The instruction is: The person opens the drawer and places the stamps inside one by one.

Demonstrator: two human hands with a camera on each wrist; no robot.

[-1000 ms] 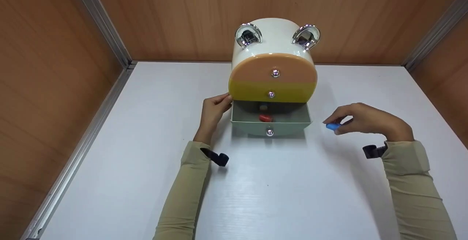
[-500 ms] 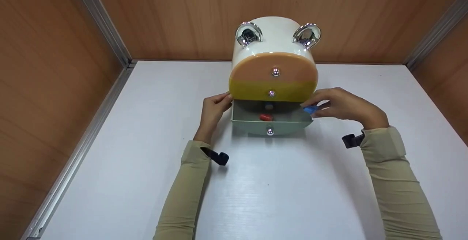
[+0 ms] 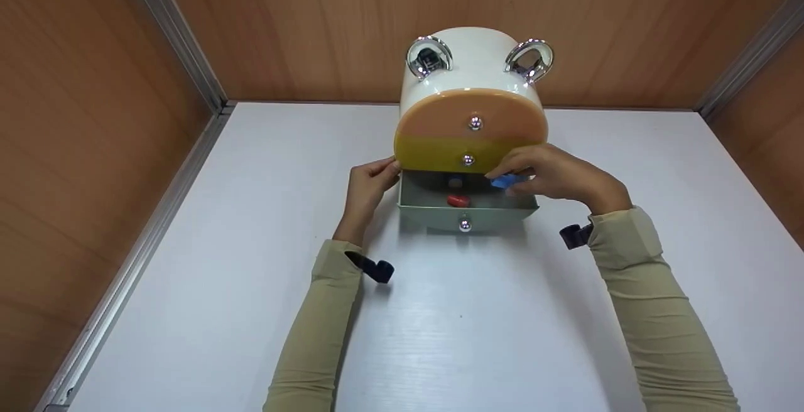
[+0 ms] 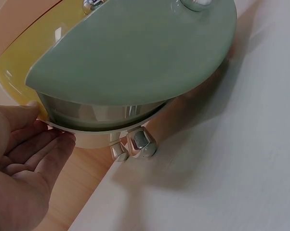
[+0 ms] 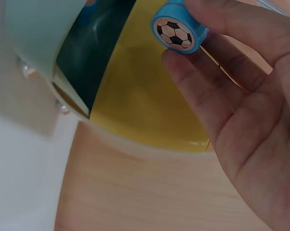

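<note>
At the middle left of the head view, the left hand (image 3: 367,189) rests with straight fingers against the side of the little drawer box (image 3: 472,95). In the middle, the green bottom drawer (image 3: 466,212) is pulled out, with a red thing (image 3: 458,200) inside. Just right of it, the right hand (image 3: 553,176) pinches a small blue stamp (image 3: 506,181) over the drawer. The stamp looks light, hard and smooth. Its round sides are the best place to hold it.

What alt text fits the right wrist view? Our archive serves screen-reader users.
A right hand pinches a small blue cap-shaped piece with a football print in front of the yellow drawer front of a small cabinet. At left, the open green drawer juts out.
</note>
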